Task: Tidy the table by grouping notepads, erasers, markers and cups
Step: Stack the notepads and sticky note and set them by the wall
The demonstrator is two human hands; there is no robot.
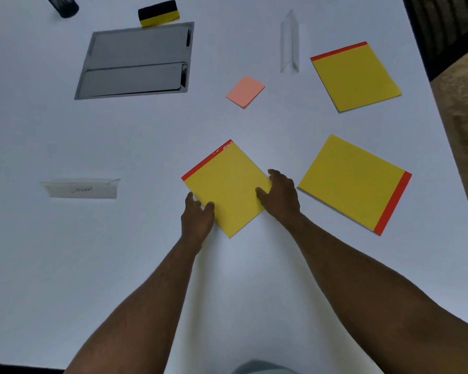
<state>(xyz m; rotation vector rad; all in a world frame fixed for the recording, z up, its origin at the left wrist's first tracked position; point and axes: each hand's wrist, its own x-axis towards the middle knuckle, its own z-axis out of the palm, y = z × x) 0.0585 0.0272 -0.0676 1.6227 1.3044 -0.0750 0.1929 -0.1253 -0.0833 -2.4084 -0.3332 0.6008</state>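
I have both hands on the near notepad [225,188], left hand [197,215] and right hand [280,195] curled over opposite edges; the next notepad [354,183] lies just right, nearer my right hand.

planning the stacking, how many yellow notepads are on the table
3: one notepad held between the left hand and right hand, one just right of it, one at far right. More may lie outside the view.

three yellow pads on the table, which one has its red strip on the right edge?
The near-right yellow pad, just right of the right hand. The held pad and far-right pad carry theirs along the upper-left edge.
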